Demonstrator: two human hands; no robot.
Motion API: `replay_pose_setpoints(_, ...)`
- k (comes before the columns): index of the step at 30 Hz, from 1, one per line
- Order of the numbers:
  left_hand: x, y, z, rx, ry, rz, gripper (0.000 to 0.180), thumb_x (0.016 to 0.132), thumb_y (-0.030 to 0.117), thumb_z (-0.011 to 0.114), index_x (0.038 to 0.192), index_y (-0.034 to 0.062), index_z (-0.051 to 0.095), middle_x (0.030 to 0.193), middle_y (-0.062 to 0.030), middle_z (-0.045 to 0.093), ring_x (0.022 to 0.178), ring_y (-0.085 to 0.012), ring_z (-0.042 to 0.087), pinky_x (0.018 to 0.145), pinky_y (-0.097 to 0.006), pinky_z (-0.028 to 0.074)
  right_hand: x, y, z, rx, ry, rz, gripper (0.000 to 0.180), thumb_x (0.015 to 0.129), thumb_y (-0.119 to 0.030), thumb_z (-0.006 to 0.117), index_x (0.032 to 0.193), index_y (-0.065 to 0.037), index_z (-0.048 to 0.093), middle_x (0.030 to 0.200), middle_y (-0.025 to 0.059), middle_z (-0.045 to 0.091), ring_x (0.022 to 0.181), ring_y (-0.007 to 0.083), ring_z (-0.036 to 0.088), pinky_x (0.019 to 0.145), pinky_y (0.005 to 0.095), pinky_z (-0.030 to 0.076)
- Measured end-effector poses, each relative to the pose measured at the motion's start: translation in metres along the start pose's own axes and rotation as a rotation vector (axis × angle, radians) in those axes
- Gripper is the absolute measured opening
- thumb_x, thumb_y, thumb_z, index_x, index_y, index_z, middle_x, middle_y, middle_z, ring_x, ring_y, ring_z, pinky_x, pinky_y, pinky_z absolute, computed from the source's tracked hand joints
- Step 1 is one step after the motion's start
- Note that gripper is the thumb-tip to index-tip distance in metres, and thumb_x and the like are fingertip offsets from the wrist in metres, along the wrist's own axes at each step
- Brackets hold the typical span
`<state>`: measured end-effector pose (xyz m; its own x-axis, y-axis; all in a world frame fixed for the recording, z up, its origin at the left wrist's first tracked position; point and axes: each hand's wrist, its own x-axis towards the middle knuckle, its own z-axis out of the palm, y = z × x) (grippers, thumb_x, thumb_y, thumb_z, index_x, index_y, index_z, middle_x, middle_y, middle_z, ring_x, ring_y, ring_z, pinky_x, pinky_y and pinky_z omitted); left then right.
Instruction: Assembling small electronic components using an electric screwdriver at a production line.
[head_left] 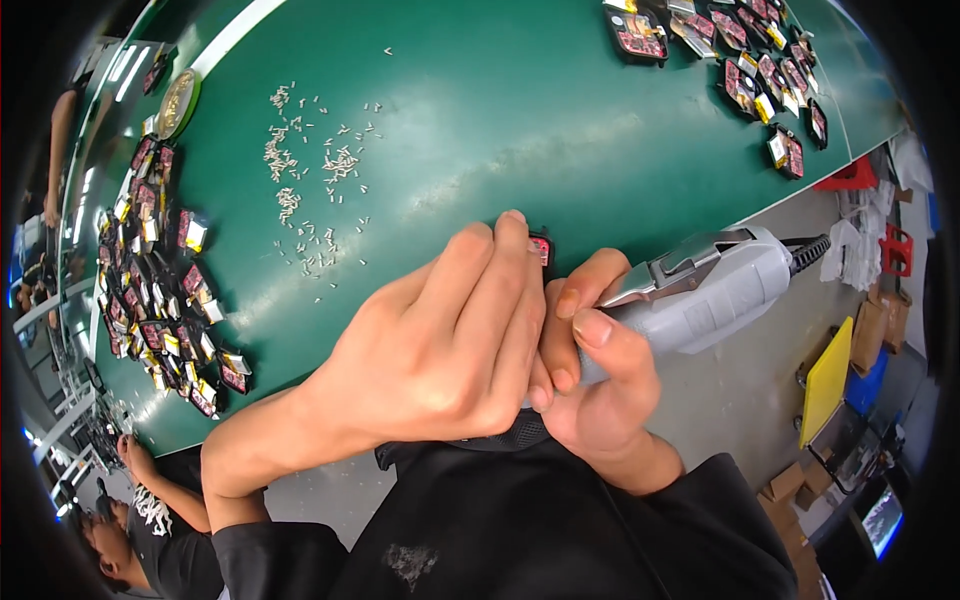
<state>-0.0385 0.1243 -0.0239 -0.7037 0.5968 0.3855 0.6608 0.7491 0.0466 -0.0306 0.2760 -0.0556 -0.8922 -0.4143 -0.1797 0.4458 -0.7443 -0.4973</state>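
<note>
My left hand (pixel 440 330) is bent over a small black case with a red circuit board (pixel 542 248), its fingers closed together. Only the case's upper right corner shows past the fingertips; the rest is hidden. Close beside it, my right hand (pixel 615 375) has its fingers closed round a grey electric screwdriver (pixel 705 290) with a metal lever and a black cord at its back end. The screwdriver's tip is hidden behind my hands, whose fingers meet near the table's front edge. Whether the tip touches the case I cannot tell.
Small loose screws (pixel 285 160) lie scattered on the green table (pixel 450 110). Open black cases with red boards (pixel 155 280) crowd the left side; more cases (pixel 740 85) lie far right. A round dish (pixel 177 104) stands far left. Another person (pixel 160 520) sits lower left.
</note>
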Motion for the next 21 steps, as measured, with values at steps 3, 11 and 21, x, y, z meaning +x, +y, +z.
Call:
replay_pose_setpoints(3,-0.001,0.007,-0.002,0.016,-0.051,-0.022,0.048,0.045,0.004,0.058,0.089,-0.0156,0.060,0.093,-0.0256,0.063,0.070,-0.0295,0.062,0.054,-0.032,0.052,0.000,0.000,0.000,0.005,0.023,0.008,0.011,0.088,-0.010,0.048,0.092,0.000,0.046,0.056,0.0059,0.043,0.046,0.0134,0.043,0.044,0.0288,0.041)
replay_pose_setpoints(11,-0.013,0.005,0.006,-0.007,0.001,-0.032,0.044,0.053,-0.002,0.065,0.094,-0.0169,0.059,0.098,-0.0275,0.062,0.077,-0.0314,0.062,0.060,-0.034,0.054,0.013,-0.040,-0.007,-0.003,-0.286,0.061,0.016,0.090,-0.017,0.048,0.099,-0.005,0.043,0.053,0.0040,0.042,0.041,0.0139,0.040,0.046,0.0297,0.038)
replay_pose_setpoints(21,-0.015,0.013,0.008,0.034,-0.030,-0.081,0.037,0.058,-0.005,0.066,0.092,-0.0165,0.062,0.102,-0.0270,0.063,0.081,-0.0306,0.061,0.064,-0.033,0.054,0.063,-0.093,0.015,-0.295,-0.442,-0.187,0.015,0.091,-0.017,0.045,0.097,-0.004,0.045,0.054,-0.0001,0.040,0.046,0.0115,0.043,0.054,0.0273,0.036)
